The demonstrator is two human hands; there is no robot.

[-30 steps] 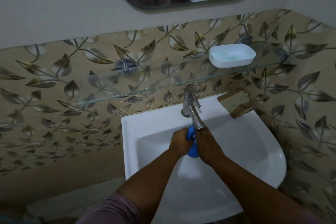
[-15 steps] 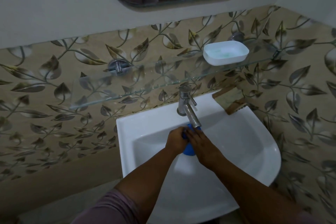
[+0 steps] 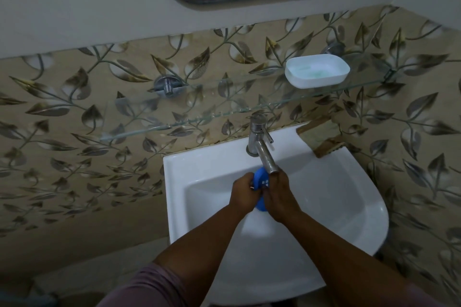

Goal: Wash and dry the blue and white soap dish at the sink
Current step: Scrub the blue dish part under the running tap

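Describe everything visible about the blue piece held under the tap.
The blue piece is a bright blue, plastic-looking part with a rounded edge and a few small openings showing pale near its top. It stands roughly on edge over the white sink, just below the spout of the metal tap. The left hand and the right hand grip it from either side, covering most of it; only its top and a bit of its lower edge show. Whether water is running cannot be told.
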